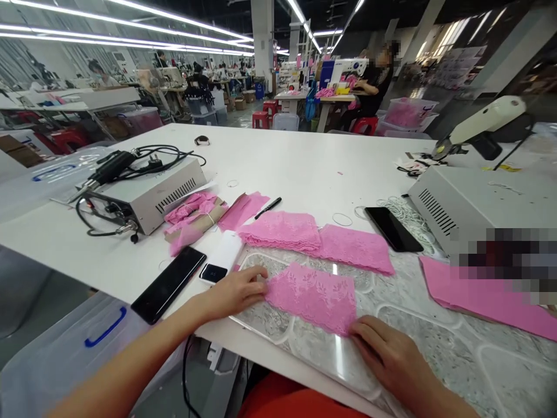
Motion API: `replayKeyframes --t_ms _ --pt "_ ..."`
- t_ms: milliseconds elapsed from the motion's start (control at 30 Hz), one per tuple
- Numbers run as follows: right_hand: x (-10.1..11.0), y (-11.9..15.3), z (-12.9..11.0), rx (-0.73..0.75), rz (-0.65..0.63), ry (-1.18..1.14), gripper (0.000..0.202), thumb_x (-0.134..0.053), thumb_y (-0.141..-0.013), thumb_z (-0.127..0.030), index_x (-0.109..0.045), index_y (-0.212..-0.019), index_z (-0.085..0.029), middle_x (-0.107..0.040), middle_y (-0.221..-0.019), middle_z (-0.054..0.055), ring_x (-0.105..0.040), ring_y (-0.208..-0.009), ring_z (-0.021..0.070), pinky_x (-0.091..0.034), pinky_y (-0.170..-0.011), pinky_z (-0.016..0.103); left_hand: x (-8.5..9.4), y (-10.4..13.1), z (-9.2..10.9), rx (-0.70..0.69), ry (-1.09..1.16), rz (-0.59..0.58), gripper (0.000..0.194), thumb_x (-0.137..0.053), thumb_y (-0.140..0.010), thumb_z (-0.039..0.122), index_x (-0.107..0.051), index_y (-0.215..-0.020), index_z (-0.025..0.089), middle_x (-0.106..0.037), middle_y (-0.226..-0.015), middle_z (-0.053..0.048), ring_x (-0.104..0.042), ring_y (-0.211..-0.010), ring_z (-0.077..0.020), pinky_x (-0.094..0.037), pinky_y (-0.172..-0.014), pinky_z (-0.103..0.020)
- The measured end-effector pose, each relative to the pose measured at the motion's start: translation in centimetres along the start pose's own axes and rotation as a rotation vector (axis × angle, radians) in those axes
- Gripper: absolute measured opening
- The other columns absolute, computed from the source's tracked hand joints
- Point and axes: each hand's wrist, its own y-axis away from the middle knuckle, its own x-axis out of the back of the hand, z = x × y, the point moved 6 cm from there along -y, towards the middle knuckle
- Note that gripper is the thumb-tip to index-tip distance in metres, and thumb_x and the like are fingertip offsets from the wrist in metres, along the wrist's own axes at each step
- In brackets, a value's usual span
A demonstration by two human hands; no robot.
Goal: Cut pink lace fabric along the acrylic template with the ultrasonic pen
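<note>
A pink lace piece (315, 296) lies spread over a grey marbled mat (270, 320) near the table's front edge. My left hand (237, 288) pinches its left end between thumb and fingers. At the lower right corner of the lace, my right hand (387, 354) holds the edge with its fingertips. Just beyond, a stack of pink lace (282, 230) sits beside another lace piece (359, 248), which reaches to the right. Neither hand touches these.
Left of the mat are a black phone (169, 284), a white device (224, 255) and a grey box (165, 194) with cables. A second phone (393, 229), a larger grey box (491, 203) and pink sheets (487, 299) lie right. A pen (268, 208) is behind the stack.
</note>
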Motion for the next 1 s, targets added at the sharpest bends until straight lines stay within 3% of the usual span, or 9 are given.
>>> replayKeyframes --t_ms 100,200,300,433,567,700,833,900,1000 --pt "0.2 -0.6 0.7 -0.087 -0.079 -0.063 0.020 -0.042 -0.093 -0.019 -0.058 -0.083 -0.023 -0.064 -0.072 0.002 -0.061 -0.058 0.0132 -0.050 -0.052 0.024 0.2 -0.2 0.2 0.004 -0.026 0.051 0.027 -0.035 -0.099 0.024 -0.060 -0.089 0.018 -0.056 -0.120 -0.012 -0.062 -0.090 -0.0178 -0.050 -0.081 -0.031" --pt "1.0 -2.4 2.6 -0.221 -0.191 -0.184 0.024 -0.040 -0.094 -0.026 -0.054 -0.075 -0.022 -0.060 -0.068 0.001 -0.057 -0.058 0.0125 -0.047 -0.052 0.024 2.1 -1.4 0.5 0.000 -0.016 0.071 0.021 -0.042 -0.096 0.022 -0.058 -0.083 0.018 -0.060 -0.114 -0.008 -0.063 -0.086 -0.0139 -0.050 -0.079 -0.025" --pt "3.0 -6.5 5.4 -0.340 -0.176 -0.213 0.029 -0.041 -0.093 -0.034 -0.053 -0.069 -0.021 -0.055 -0.061 0.000 -0.049 -0.053 0.0123 -0.040 -0.049 0.025 5.9 -4.0 -0.5 0.035 -0.029 0.149 0.020 -0.046 -0.092 0.023 -0.058 -0.078 0.018 -0.062 -0.105 -0.005 -0.063 -0.088 -0.0136 -0.050 -0.079 -0.023" --pt "5.5 -14.7 7.7 -0.310 -0.082 -0.205 0.026 -0.046 -0.086 -0.032 -0.053 -0.064 -0.019 -0.051 -0.055 -0.001 -0.043 -0.051 0.0113 -0.033 -0.049 0.025 12.1 -7.7 -3.2 0.111 -0.100 0.296 0.021 -0.046 -0.089 0.030 -0.060 -0.078 0.018 -0.063 -0.100 -0.006 -0.061 -0.089 -0.0168 -0.050 -0.079 -0.027" --pt "5.9 -21.1 8.4 -0.271 0.060 -0.154 0.017 -0.047 -0.086 -0.025 -0.058 -0.075 -0.018 -0.060 -0.074 0.003 -0.050 -0.067 0.0135 -0.040 -0.064 0.027 16.2 -8.2 -5.4 0.164 -0.191 0.431 0.031 -0.042 -0.089 0.040 -0.061 -0.081 0.018 -0.061 -0.110 -0.009 -0.058 -0.098 -0.0204 -0.049 -0.082 -0.030" --pt "2.2 -22.5 8.3 -0.232 0.012 -0.150 0.010 -0.053 -0.084 -0.014 -0.062 -0.079 -0.017 -0.063 -0.083 0.005 -0.054 -0.074 0.0138 -0.041 -0.071 0.027 15.2 -6.5 -7.4 0.160 -0.251 0.393 0.039 -0.044 -0.084 0.051 -0.062 -0.072 0.019 -0.065 -0.101 -0.009 -0.062 -0.085 -0.0207 -0.051 -0.076 -0.031" --pt "-1.6 -19.6 9.0 -0.257 -0.081 -0.181 0.010 -0.061 -0.077 -0.008 -0.064 -0.079 -0.017 -0.062 -0.079 0.002 -0.053 -0.065 0.0109 -0.041 -0.064 0.024 12.0 -5.5 -8.7 0.145 -0.293 0.329 0.041 -0.048 -0.081 0.057 -0.065 -0.068 0.022 -0.068 -0.093 -0.008 -0.063 -0.084 -0.0243 -0.053 -0.078 -0.037" --pt "-1.6 -17.2 9.8 -0.294 -0.064 -0.193 0.016 -0.059 -0.078 -0.007 -0.065 -0.088 -0.018 -0.063 -0.083 0.003 -0.054 -0.068 0.0109 -0.042 -0.066 0.024 10.6 -5.9 -7.9 0.123 -0.309 0.348 0.039 -0.046 -0.085 0.054 -0.067 -0.081 0.022 -0.066 -0.100 -0.010 -0.062 -0.094 -0.0264 -0.050 -0.088 -0.042" --pt "0.3 -13.0 11.4 -0.366 -0.020 -0.190 0.017 -0.055 -0.077 -0.006 -0.066 -0.086 -0.018 -0.064 -0.080 0.002 -0.055 -0.070 0.0121 -0.043 -0.067 0.025 7.7 -8.3 -4.1 -0.033 -0.313 0.285 0.034 -0.041 -0.093 0.041 -0.067 -0.094 0.020 -0.064 -0.107 -0.011 -0.059 -0.101 -0.0253 -0.047 -0.094 -0.042"
